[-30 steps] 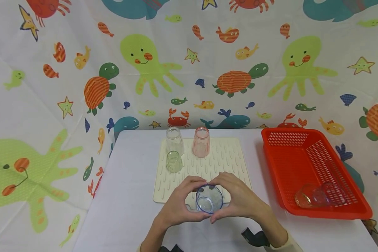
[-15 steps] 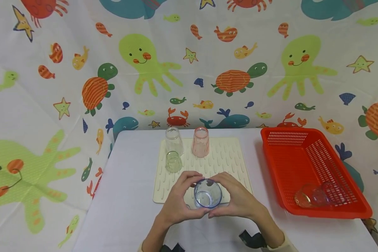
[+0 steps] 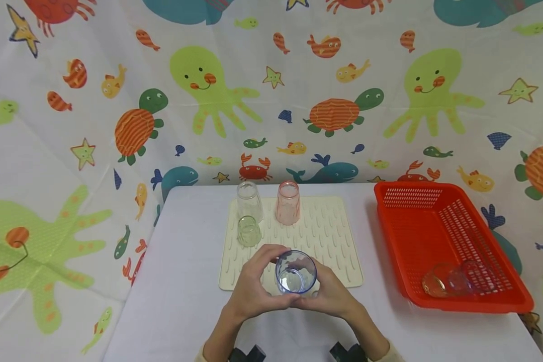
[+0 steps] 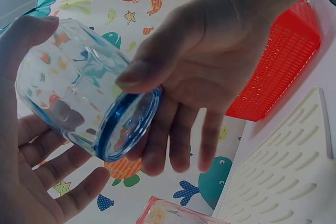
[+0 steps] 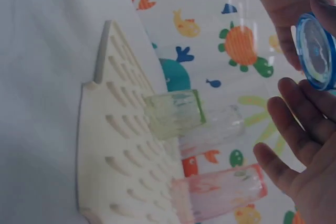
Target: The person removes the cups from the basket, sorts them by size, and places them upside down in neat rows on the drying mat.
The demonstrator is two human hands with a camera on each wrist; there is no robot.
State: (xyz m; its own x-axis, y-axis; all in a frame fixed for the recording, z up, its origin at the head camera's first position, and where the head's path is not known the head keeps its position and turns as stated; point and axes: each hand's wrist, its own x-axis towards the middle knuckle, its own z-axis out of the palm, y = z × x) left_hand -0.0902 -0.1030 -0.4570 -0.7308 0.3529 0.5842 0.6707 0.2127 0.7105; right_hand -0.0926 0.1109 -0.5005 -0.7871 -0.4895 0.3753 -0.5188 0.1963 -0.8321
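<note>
A clear blue-tinted drinking glass is held between both hands above the front of the cream drying mat. My left hand grips its left side, thumb near, fingers around the far side. From the right, my right hand holds it too. In the left wrist view, the right thumb presses near the thick blue end of the glass, with the index finger behind it and the other fingers loosely extended. The right wrist view shows only that blue round end at its right edge.
On the mat stand a tall clear glass, a pink glass and a short green glass. A red plastic basket at the right contains clear, tinted glasses. Behind the white table hangs a sea-animal curtain.
The glass and both hands have moved slightly away from the body. My right hand has shifted left, its fingers now lower and mostly hidden behind the glass. The other glasses stay put.
</note>
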